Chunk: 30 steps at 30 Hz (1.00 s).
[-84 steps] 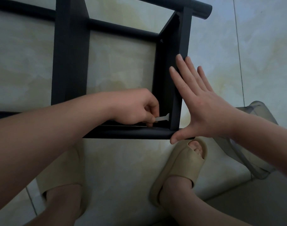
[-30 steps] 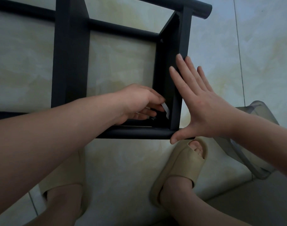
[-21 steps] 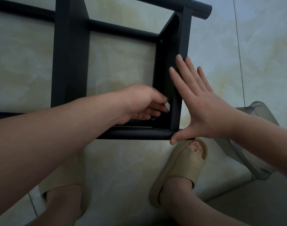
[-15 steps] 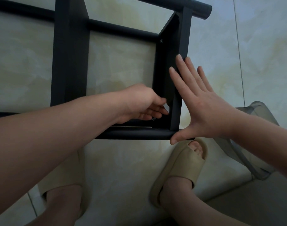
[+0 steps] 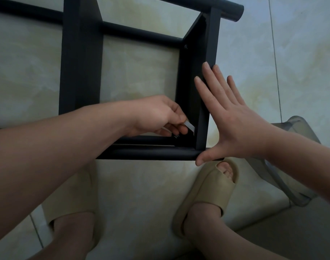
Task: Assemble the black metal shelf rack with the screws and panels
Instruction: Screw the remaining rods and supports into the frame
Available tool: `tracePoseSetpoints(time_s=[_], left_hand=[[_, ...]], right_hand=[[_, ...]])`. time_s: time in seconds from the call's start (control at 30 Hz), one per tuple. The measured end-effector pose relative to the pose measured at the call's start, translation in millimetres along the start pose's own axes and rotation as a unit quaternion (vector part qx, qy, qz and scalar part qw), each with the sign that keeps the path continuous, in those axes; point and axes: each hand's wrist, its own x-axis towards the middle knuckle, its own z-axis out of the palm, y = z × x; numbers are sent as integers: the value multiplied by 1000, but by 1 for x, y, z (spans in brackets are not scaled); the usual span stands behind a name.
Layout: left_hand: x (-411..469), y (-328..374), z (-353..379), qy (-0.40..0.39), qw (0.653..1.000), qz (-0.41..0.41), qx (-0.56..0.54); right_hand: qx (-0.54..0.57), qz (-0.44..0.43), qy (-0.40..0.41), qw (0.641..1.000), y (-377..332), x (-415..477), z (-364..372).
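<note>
we are seeing a translucent plastic container (image 5: 291,158) lying on the tiled floor (image 5: 301,62) at right; its contents cannot be told. the black metal shelf rack (image 5: 81,59) is lying on the floor before two tan slippers (image 5: 211,192). our left hand (image 5: 156,117) is pinching a small white wrench (image 5: 190,126) beside a screw (image 5: 177,136) in the near corner. our right hand (image 5: 229,117) is pressing flat, fingers spread, against the side panel (image 5: 207,72), holding nothing.

The left hand (image 5: 156,115) has swung the small flat wrench (image 5: 190,127) from level to steeply angled.
</note>
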Motion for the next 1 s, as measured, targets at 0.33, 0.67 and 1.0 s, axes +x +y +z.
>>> tracePoseSetpoints(time_s=[0.33, 0.67, 1.0], left_hand=[[-7, -4, -11, -40, 992, 24, 115], [-9, -4, -10, -60, 977, 43, 201], [-8, -3, -7, -70, 959, 43, 271]], right_hand=[[4, -3, 8, 1000, 0, 0, 2], [2, -3, 6, 1000, 0, 0, 3], [2, -2, 5, 1000, 0, 0, 2]])
